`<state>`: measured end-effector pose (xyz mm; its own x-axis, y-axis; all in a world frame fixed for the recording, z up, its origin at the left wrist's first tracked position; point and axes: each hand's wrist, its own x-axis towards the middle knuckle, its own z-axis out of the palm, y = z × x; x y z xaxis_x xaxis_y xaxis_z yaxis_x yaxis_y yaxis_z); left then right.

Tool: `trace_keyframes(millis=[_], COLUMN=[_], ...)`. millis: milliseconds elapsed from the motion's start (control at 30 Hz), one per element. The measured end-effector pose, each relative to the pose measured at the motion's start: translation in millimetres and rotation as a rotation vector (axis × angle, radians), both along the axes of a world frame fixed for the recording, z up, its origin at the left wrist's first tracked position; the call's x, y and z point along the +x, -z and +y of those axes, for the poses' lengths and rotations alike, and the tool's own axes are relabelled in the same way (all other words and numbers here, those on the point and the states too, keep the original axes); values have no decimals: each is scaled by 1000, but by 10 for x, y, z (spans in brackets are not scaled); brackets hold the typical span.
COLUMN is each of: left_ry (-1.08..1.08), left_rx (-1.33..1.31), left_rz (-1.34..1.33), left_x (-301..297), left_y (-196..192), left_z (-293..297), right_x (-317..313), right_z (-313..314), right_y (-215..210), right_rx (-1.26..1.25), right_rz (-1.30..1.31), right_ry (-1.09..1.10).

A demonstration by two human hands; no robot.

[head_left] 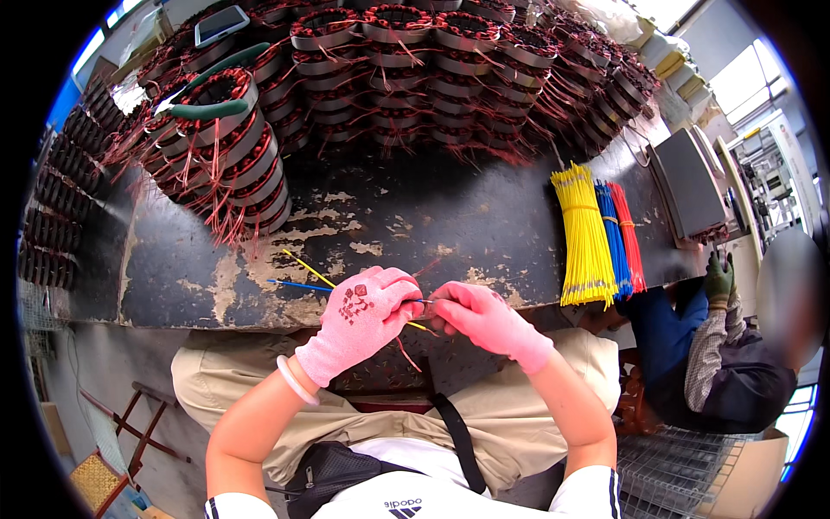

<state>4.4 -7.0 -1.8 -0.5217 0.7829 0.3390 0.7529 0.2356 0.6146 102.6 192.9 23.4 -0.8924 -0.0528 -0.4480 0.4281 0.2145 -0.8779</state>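
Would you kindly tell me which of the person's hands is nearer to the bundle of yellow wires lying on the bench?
Right. The right hand lies just left of the yellow wire bundle; the left hand sits farther left, beyond it.

A worn dark workbench (173, 285) stands over grey floor (95, 363), bright windows (752, 78) at right.

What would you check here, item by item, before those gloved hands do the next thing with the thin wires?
1. Left hand grips the blue wire and yellow wire: ok.
2. Right hand pinches the wire ends at the meeting point: ok.
3. Ends properly aligned or joined: cannot tell, the fingers hide them.
4. Spare wire bundles within reach on the bench: ok.
5. Green-handled pliers at hand: not ok, they lie far off on the stacked stators.
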Motion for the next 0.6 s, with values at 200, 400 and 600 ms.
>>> trace_keyframes(millis=[200,400,600], left_ry=[-18,-1,-2], left_rx=[27,15,26], left_rz=[28,43,25], left_x=[15,21,4], left_y=[30,-13,5], left_z=[19,21,10], right_x=[16,-105,77], right_z=[-4,16,-101], right_y=[194,236,233], right_rx=[800,-51,1022], right_rz=[838,-122,968], right_ry=[-137,121,-5])
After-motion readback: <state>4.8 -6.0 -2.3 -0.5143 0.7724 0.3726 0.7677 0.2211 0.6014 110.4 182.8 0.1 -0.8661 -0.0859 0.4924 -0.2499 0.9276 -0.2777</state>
